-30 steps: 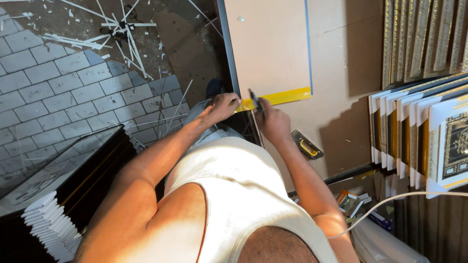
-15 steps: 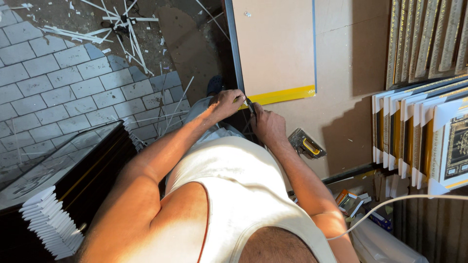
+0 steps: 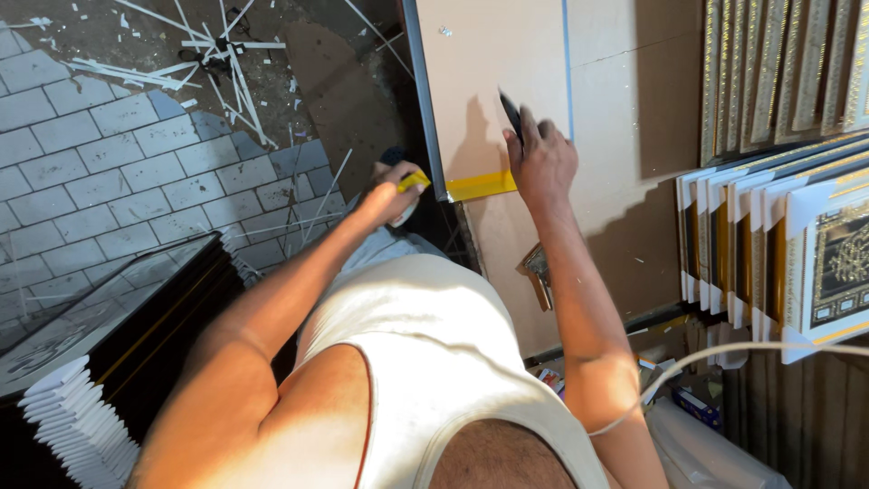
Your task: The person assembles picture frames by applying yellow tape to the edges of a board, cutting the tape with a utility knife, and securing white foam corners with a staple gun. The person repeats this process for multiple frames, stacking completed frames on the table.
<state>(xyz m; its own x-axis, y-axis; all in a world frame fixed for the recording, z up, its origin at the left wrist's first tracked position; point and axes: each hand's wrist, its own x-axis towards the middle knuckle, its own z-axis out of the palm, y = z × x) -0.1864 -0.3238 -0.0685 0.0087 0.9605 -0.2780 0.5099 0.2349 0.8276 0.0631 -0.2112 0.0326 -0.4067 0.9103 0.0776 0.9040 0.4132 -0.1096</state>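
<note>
Left hand [image 3: 391, 195] fingers closed on the yellow tape [image 3: 480, 186] end at the board [image 3: 493, 91] edge. Right hand [image 3: 541, 158] grips a dark knife [image 3: 511, 116] over the tape strip. Step in hand appears to be trimming tape; it calls for taut tape.

Two hands [image 3: 394, 192] [image 3: 541, 163], one knife [image 3: 511, 116]

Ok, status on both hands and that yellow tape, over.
Left hand grips the roll end of the yellow tape strip. Right hand holds a dark blade tool on the beige board. Nothing obstructing.
</note>
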